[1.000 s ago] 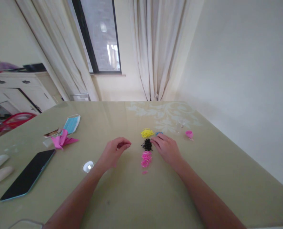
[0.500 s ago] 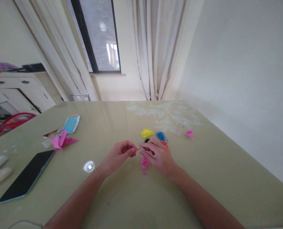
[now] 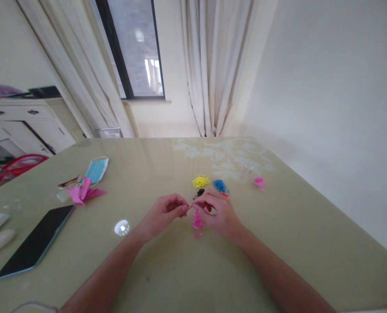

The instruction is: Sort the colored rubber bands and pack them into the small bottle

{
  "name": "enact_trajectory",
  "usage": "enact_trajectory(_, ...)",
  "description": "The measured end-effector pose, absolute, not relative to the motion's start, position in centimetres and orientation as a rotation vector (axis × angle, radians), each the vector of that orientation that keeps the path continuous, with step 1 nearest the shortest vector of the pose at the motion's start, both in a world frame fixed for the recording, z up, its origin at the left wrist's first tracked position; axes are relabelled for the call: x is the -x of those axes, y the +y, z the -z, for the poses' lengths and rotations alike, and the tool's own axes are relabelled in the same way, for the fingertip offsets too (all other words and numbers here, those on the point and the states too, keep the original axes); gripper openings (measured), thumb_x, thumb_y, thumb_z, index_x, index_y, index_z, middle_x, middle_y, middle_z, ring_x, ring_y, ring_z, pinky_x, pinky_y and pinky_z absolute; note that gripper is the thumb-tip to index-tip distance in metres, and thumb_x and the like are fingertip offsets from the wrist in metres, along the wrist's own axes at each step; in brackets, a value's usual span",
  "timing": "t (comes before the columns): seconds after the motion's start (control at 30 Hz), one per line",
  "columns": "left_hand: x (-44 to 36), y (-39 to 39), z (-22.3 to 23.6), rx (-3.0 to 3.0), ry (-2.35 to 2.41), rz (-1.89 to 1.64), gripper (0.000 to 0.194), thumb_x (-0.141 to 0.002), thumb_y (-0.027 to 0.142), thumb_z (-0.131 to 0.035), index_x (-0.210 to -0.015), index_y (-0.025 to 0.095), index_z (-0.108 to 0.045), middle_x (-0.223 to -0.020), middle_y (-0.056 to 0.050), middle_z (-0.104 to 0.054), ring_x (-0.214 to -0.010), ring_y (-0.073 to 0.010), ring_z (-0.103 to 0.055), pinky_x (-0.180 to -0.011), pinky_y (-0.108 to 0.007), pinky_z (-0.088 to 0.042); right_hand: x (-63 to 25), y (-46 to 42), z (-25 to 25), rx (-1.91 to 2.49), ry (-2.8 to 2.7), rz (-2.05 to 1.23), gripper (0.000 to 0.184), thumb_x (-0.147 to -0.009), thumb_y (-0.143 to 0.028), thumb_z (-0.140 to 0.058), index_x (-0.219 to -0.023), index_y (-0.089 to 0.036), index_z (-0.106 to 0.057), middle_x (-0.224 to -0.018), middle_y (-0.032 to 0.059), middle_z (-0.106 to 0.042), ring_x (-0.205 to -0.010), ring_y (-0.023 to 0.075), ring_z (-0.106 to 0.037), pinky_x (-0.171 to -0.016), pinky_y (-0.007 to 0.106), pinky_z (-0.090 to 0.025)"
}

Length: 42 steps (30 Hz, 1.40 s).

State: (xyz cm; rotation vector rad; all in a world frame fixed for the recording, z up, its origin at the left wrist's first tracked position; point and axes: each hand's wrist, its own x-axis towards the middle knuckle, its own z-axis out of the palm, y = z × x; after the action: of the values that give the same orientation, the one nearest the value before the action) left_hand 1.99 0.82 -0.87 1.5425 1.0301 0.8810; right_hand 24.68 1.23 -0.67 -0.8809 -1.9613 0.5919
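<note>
Between my fingertips, just above the table, is a thin red rubber band [image 3: 190, 207]. My left hand [image 3: 165, 214] pinches one end of it with thumb and forefinger. From the other side, my right hand [image 3: 219, 214] has its thumb and forefinger closed on the band's free end. Around my right hand lie small heaps of bands: yellow bands [image 3: 200, 181], blue bands [image 3: 219, 186], black bands [image 3: 198, 194] and pink bands [image 3: 198, 222]. A red heap [image 3: 224, 195] is mostly hidden behind my right hand. One small pink piece [image 3: 198, 235] lies apart, nearer to me.
To the right stand a small pink cup-like thing [image 3: 259, 182] and a clear plastic piece [image 3: 246, 172]. On the left are a black-screened tablet [image 3: 37, 239], a pink folded paper [image 3: 85, 191], a blue face mask [image 3: 96, 170] and a shiny round object [image 3: 121, 227].
My right thumb and forefinger have come together and moved left onto the red rubber band's free end. My left hand has barely shifted and still pinches the band.
</note>
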Motion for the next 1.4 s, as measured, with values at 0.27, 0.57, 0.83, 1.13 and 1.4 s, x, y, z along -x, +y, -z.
enact_trajectory(0.27, 3.2, 2.8, -0.4, -1.872, 1.505, -0.829, 0.031, -0.089, 0.047, -0.064, -0.096, 0.02, -0.077, -0.09, -0.006, -0.078, -0.082, -0.0218, -0.069, -0.075, -0.033, -0.051, -26.6, 1.7, -2.0, 0.801, -1.506, -1.074, 0.021, -0.089, -0.041, -0.079, -0.086, -0.02, -0.08, -0.075, 0.0026, -0.071, -0.065, 0.0146, -0.06, -0.059, 0.028, -0.049)
enact_trajectory(0.57, 5.9, 2.1, -1.0, -1.921, 1.359, -0.152, 0.031, -0.065, 0.033, -0.077, -0.093, 0.02, -0.079, -0.093, -0.004, -0.073, -0.09, -0.0243, -0.068, -0.077, -0.03, -0.051, -27.3, 1.2, -2.9, 0.665, -1.384, -1.092, 0.014, -0.087, -0.037, -0.085, -0.082, -0.024, -0.082, -0.07, -0.0011, -0.065, -0.057, 0.0102, -0.049, -0.054, 0.026, -0.042)
enact_trajectory(0.83, 5.0, 2.4, -0.6, -1.914, 1.367, -0.082, 0.023, -0.069, 0.029, -0.063, -0.081, 0.018, -0.08, -0.084, -0.006, -0.072, -0.08, -0.0234, -0.067, -0.069, -0.029, -0.049, -28.1, 1.8, -3.2, 0.748, -1.247, -1.164, 0.027, -0.077, -0.047, -0.089, -0.076, -0.022, -0.078, -0.065, -0.0024, -0.06, -0.053, 0.0094, -0.041, -0.047, 0.024, -0.031)
enact_trajectory(1.13, 5.0, 2.2, -0.6, -1.914, 1.36, -0.03, 0.022, -0.069, 0.029, -0.065, -0.082, 0.018, -0.079, -0.081, -0.005, -0.074, -0.078, -0.0235, -0.069, -0.067, -0.029, -0.05, -33.9, 6.3, -1.2, 1.432, -1.783, -0.875, 0.025, -0.081, -0.043, -0.074, -0.082, -0.019, -0.083, -0.078, 0.0067, -0.079, -0.073, 0.0229, -0.069, -0.07, 0.035, -0.051)
enact_trajectory(1.4, 4.7, 2.2, -0.2, -2.089, 1.392, -0.126, 0.019, -0.077, 0.028, -0.058, -0.083, 0.019, -0.074, -0.087, -0.006, -0.073, -0.083, -0.0243, -0.068, -0.073, -0.031, -0.049, -35.1, 6.7, -0.2, 1.491, -1.924, -0.915, 0.027, -0.082, -0.042, -0.072, -0.083, -0.018, -0.084, -0.082, 0.0065, -0.081, -0.078, 0.0245, -0.071, -0.073, 0.035, -0.051)
